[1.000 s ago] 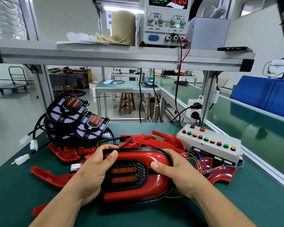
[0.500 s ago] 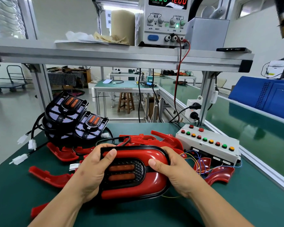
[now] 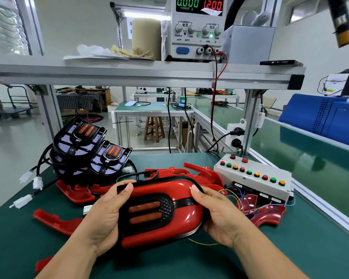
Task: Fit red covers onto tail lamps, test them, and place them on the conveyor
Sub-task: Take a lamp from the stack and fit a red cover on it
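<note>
Green bench (image 3: 294, 250), tail lamp (image 3: 161, 213), seemingly lifted, between left hand (image 3: 103, 220), right hand (image 3: 220, 217)

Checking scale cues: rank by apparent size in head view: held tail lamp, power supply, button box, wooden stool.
1. tail lamp, nearest camera.
2. power supply and button box, too alike to rank.
3. wooden stool, far off.

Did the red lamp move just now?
No. The tail lamp stays between the left hand and right hand, same spot beside the button box.
</note>
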### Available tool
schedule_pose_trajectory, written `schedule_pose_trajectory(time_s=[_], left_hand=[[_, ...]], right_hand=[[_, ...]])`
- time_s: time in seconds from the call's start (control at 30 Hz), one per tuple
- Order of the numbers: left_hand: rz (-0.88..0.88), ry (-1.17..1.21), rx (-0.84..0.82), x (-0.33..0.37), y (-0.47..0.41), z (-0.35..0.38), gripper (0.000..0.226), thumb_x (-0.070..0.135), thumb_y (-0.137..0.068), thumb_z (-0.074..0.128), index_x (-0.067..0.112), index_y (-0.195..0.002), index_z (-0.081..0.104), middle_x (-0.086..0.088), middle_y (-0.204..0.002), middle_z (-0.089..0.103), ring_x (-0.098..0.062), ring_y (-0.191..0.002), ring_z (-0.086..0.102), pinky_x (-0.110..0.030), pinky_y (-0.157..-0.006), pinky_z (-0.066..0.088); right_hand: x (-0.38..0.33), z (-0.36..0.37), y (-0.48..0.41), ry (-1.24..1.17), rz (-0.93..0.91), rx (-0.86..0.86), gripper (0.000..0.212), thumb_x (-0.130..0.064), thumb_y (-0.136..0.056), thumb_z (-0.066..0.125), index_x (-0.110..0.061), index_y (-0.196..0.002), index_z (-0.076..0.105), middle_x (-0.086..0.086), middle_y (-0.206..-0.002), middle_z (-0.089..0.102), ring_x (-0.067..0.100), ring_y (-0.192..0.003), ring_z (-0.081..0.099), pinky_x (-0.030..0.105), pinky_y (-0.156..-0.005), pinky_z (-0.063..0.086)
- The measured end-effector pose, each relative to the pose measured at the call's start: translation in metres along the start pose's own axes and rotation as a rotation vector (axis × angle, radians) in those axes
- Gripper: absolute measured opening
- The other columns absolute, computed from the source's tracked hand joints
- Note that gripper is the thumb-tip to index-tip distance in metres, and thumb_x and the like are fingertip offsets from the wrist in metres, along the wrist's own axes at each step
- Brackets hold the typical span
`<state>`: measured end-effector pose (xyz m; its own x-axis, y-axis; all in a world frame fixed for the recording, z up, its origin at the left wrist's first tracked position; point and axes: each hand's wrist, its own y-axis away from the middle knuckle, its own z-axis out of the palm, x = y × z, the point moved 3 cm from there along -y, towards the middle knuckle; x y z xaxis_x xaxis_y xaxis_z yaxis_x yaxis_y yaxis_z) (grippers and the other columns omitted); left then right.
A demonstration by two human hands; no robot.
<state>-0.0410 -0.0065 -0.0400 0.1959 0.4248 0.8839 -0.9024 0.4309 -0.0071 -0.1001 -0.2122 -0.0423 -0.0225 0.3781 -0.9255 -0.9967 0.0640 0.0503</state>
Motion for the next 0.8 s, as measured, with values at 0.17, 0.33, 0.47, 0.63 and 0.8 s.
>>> schedule_pose_trajectory(time_s=[0.17,0.33,0.47,0.63,0.8], left_hand=[[-0.077,-0.001,-0.045,-0.0023,-0.0042,0.0004,0.059,0.055,-0.089,0.038,0.015,-0.111,0.074,-0.028,-0.116,0.067,-0.047,-0.104,0.067,-0.051,-0.074,0.059],[0.054,-0.109,0.089,-0.0060,-0.0060,-0.0008,0.052,0.048,-0.087,0.049,0.008,-0.116,0.067,-0.029,-0.109,0.070,-0.049,-0.093,0.069,-0.053,-0.069,0.059],[0.100,-0.126,0.115,-0.0022,-0.0054,-0.0005,0.048,0.046,-0.092,0.047,0.007,-0.114,0.065,-0.031,-0.100,0.071,-0.052,-0.082,0.070,-0.050,-0.061,0.059],[0.096,-0.113,0.131,-0.0003,-0.0055,0.0015,0.044,0.044,-0.088,0.052,0.009,-0.107,0.070,-0.032,-0.100,0.070,-0.052,-0.083,0.069,-0.052,-0.062,0.058],[0.073,-0.118,0.144,-0.0001,-0.0059,0.0045,0.043,0.047,-0.087,0.051,0.014,-0.102,0.073,-0.032,-0.099,0.071,-0.051,-0.081,0.070,-0.049,-0.061,0.059]], right_hand=[[0.0008,-0.0032,-0.0026,-0.114,-0.008,0.075,0.048,-0.027,-0.073,0.070,0.000,-0.113,0.068,0.025,-0.111,0.069,0.035,-0.091,0.069,0.045,-0.077,0.059],[0.0048,-0.0007,-0.0039,-0.148,-0.015,0.044,0.039,-0.023,-0.070,0.073,-0.004,-0.104,0.073,0.023,-0.107,0.071,0.034,-0.087,0.071,0.044,-0.072,0.059],[0.0052,0.0022,-0.0051,-0.160,-0.020,0.013,0.032,-0.020,-0.071,0.071,-0.007,-0.100,0.075,0.021,-0.106,0.071,0.033,-0.087,0.071,0.048,-0.077,0.059],[0.0021,0.0020,-0.0062,-0.151,-0.029,0.014,0.032,-0.020,-0.073,0.069,-0.007,-0.101,0.075,0.021,-0.105,0.072,0.033,-0.087,0.072,0.044,-0.071,0.060],[0.0014,0.0034,-0.0048,-0.151,-0.018,-0.003,0.027,-0.021,-0.077,0.068,-0.007,-0.099,0.076,0.022,-0.105,0.071,0.034,-0.087,0.072,0.044,-0.071,0.060]])
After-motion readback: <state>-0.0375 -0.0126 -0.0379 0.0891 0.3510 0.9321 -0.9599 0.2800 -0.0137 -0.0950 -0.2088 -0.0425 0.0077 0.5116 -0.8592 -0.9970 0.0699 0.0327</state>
